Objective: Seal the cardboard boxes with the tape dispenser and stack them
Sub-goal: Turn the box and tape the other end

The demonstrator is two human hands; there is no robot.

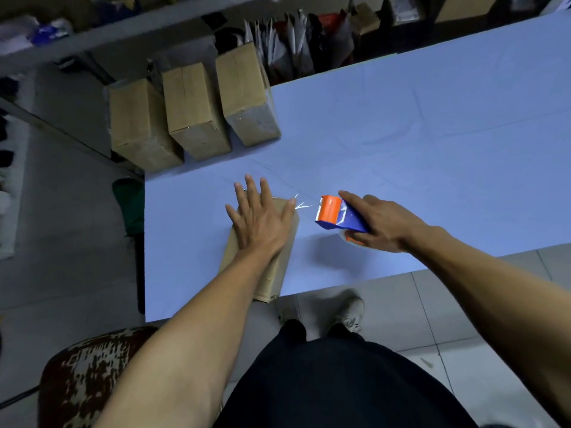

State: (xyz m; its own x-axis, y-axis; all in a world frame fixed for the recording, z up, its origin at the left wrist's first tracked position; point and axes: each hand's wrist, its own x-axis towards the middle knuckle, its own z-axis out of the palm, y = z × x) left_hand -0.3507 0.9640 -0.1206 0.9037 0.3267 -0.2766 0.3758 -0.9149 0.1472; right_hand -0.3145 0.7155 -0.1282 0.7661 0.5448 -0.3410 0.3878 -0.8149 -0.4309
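One pale blue table [432, 125] filled most of the view, and everything else sat in relation to it. Four cardboard boxes were visible in all. Three of them [197, 109] stood side by side in a row at the table's far left corner, partly overhanging its edge. The fourth cardboard box [272, 273] lay on the table's near edge, its near end sticking out past the rim; much of its top was hidden under the left forearm and hand.

The left hand [262, 217] lay flat on that box, fingers straight and spread, pressing down on its far end. The right hand [383, 223] was over the table just to the right of the box, fingers curled round the handle of the single blue and orange tape dispenser [336, 216]. The handle and most of the tape roll were covered by the hand. A thin glinting strip of clear tape [301, 206] showed between the dispenser's orange end and the box's far corner, though whether it was joined to either was hard to make out.

Beyond the table's far edge, dim shelving [123, 29] held bags and bundles too dark to identify. Off the table's near left corner a patterned stool [89, 372] was cut off by the frame.
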